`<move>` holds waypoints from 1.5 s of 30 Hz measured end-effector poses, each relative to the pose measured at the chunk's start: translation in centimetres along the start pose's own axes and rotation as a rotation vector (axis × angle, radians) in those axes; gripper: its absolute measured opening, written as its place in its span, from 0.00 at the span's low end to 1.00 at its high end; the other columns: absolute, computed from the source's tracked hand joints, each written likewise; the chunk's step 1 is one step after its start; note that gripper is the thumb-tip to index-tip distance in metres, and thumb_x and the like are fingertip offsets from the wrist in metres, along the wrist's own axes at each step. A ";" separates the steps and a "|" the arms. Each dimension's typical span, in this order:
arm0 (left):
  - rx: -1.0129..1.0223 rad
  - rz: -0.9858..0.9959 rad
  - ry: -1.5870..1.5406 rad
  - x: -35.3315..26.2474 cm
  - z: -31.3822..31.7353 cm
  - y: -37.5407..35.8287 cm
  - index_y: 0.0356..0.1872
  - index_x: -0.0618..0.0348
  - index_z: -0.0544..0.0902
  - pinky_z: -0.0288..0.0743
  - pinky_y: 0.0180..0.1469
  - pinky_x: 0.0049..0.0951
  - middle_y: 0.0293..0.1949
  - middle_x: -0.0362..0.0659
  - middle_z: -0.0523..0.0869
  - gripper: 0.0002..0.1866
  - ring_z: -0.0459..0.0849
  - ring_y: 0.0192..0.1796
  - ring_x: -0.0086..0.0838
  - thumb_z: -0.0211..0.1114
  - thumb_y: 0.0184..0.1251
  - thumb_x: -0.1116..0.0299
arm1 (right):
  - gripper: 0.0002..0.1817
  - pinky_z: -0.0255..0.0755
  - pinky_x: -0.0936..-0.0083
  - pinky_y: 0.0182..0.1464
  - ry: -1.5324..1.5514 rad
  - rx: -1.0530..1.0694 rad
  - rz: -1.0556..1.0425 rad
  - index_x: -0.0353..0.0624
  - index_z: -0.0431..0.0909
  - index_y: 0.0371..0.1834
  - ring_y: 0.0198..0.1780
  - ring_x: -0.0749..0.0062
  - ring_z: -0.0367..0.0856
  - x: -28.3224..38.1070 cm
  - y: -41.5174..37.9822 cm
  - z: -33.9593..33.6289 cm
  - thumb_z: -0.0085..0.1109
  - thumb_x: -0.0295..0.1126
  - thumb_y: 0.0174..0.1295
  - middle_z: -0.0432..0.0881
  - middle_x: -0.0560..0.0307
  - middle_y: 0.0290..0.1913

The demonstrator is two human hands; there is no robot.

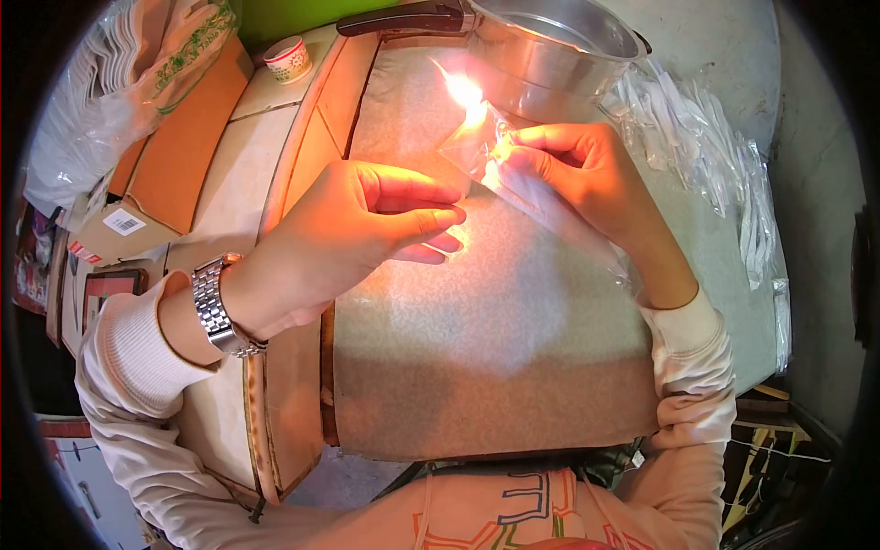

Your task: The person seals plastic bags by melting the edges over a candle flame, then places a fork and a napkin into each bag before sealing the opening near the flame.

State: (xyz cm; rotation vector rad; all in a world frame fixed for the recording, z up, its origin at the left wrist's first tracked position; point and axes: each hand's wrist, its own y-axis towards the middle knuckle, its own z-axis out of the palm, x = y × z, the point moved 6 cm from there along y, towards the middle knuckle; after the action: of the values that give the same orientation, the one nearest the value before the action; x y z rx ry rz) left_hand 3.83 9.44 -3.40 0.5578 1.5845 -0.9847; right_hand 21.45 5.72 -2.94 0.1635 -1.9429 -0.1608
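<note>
My right hand [582, 174] pinches a clear plastic sleeve [559, 215] with something whitish inside, just right of a bright flame [465, 90]. The sleeve's upper end is close to the flame; glare hides whether they touch and what the flame burns on. My left hand [367, 215] hovers to the left of the sleeve, thumb and fingers slightly apart, nothing visible between them. A metal watch [215, 307] circles the left wrist. Under both hands lies a greyish cloth-like sheet [513, 403], lit by the flame.
A metal pot [550, 55] with a dark handle [403, 18] stands at the back. Several clear-wrapped white pieces, perhaps cutlery, form a pile [724, 174] on the right. At left are a cardboard box [151, 188], a plastic bag [87, 119] of white items, and a small patterned cup [288, 60].
</note>
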 end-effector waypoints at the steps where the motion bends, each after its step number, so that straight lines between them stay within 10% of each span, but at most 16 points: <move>1: 0.003 0.002 -0.005 0.0 0.0 0.0 0.53 0.68 0.76 0.77 0.49 0.25 0.48 0.47 0.82 0.17 0.83 0.45 0.27 0.61 0.66 0.70 | 0.11 0.71 0.84 0.39 0.000 0.000 0.003 0.35 0.82 0.41 0.36 0.85 0.78 0.0 0.0 0.1 0.57 0.31 0.63 0.84 0.61 0.33; 45: -0.021 0.019 0.002 0.2 -0.2 -0.1 0.53 0.68 0.76 0.78 0.49 0.26 0.47 0.47 0.82 0.17 0.83 0.44 0.26 0.61 0.65 0.71 | 0.11 0.65 0.85 0.31 -0.071 -0.126 -0.021 0.37 0.83 0.36 0.29 0.89 0.71 -0.8 0.2 -1.4 0.56 0.34 0.63 0.79 0.68 0.26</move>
State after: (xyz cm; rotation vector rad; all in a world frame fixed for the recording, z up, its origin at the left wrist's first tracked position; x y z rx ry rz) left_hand 3.64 9.54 -3.56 0.5593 1.5870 -0.9527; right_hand 23.00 6.04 -3.10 0.0957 -1.9956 -0.3051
